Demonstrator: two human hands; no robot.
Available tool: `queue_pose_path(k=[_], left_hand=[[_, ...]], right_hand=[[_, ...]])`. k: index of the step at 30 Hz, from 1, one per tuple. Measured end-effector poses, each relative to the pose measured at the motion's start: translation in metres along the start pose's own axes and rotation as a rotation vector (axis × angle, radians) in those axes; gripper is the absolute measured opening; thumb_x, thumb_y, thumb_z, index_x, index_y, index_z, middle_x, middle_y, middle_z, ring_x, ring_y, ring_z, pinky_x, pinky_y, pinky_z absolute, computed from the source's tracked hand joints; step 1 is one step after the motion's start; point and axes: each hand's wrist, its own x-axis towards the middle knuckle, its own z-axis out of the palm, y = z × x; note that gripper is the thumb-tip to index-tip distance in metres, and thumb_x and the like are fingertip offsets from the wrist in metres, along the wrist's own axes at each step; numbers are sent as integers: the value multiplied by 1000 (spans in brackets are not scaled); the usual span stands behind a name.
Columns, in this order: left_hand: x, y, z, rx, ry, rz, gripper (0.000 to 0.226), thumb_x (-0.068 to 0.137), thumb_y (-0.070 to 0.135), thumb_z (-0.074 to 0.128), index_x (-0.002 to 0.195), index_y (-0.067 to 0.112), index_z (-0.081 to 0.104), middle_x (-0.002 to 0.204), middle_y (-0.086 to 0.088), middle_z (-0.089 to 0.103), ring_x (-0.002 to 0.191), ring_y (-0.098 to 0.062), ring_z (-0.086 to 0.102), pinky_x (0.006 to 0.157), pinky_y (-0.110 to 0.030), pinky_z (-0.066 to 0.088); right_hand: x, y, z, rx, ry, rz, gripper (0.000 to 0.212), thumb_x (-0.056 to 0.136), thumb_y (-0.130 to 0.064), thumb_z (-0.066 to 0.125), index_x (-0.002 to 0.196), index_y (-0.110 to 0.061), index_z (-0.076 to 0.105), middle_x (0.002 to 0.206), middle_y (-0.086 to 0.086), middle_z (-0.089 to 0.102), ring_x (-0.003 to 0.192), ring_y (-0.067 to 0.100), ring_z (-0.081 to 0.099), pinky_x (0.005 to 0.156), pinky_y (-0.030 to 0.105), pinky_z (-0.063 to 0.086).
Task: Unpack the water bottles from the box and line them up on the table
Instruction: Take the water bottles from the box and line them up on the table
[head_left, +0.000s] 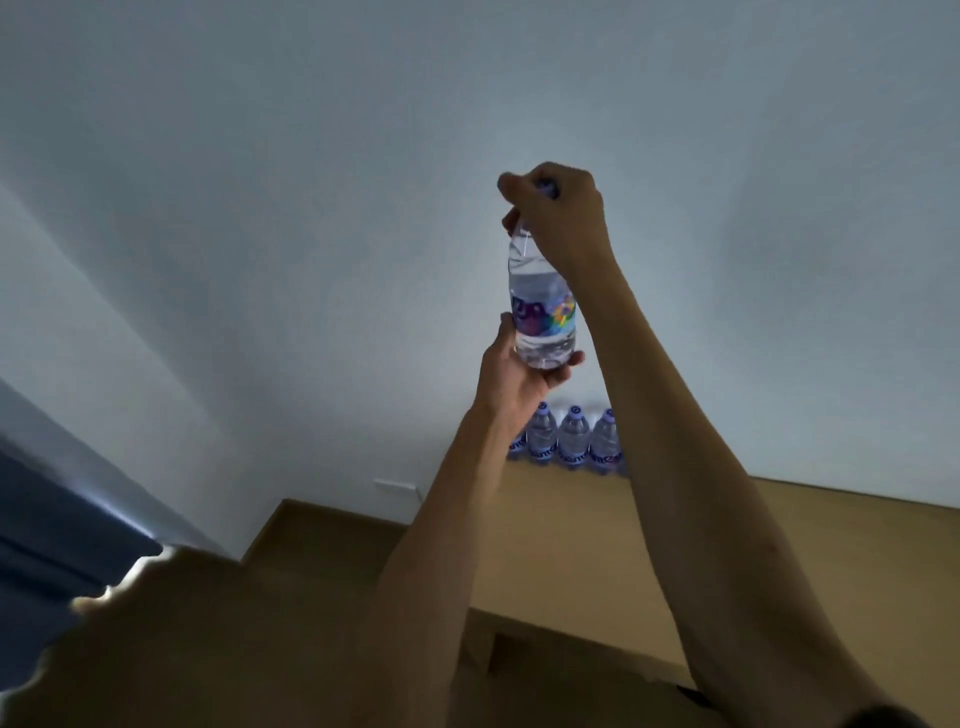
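Observation:
I hold a clear water bottle (543, 306) with a purple and rainbow label high up in front of the white wall. My left hand (519, 371) cups and grips its base from below. My right hand (558, 218) is curled round its purple cap and neck from above. Far below, a row of several matching bottles (571, 439) with purple caps stands upright on the wooden table (571, 530) against the wall; my arms hide parts of the row. A torn brown cardboard box flap (208, 639) fills the lower left.
A white wall (311, 208) fills most of the view. A dark blue surface (47, 530) lies at the far left beside the box. The table's near edge (597, 629) runs across the lower right, between my arms.

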Motion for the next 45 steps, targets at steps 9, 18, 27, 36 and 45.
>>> queue_pose_path(k=[9, 18, 27, 36, 45], left_hand=[[33, 9, -20, -197, 76, -27, 52, 94, 42, 42, 130, 6, 53, 125, -23, 57, 107, -38, 59, 89, -43, 52], [64, -8, -39, -218, 18, -91, 47, 99, 45, 37, 108, 6, 63, 94, -18, 62, 72, -24, 58, 55, -26, 49], [89, -44, -75, -101, 134, -339, 38, 88, 36, 35, 84, 8, 61, 73, -16, 59, 49, -20, 50, 41, -17, 33], [102, -88, -186, 534, 572, -590, 29, 97, 25, 51, 108, 4, 66, 91, -18, 66, 59, -22, 54, 53, -24, 39], [130, -79, -285, 1306, 397, -478, 32, 94, 10, 53, 126, 8, 56, 128, -13, 61, 114, -29, 60, 94, -33, 49]], right_hand=[[15, 32, 10, 61, 35, -40, 20, 67, -2, 68, 54, -4, 53, 50, 11, 59, 53, 27, 66, 53, 26, 47], [40, 62, 11, -285, -102, -114, 27, 71, -34, 73, 62, -14, 56, 58, -4, 57, 55, 12, 53, 56, 26, 43], [66, 106, 17, -687, -347, 210, 26, 70, -44, 76, 75, -19, 69, 76, -1, 65, 78, 17, 61, 67, 27, 47], [50, 208, 86, -876, -695, 632, 19, 54, -24, 82, 58, -10, 70, 52, 1, 66, 46, 15, 60, 51, 22, 51], [-35, 348, 165, -1051, -576, 795, 41, 72, -23, 74, 109, -9, 60, 110, 12, 64, 104, 32, 64, 74, 37, 54]])
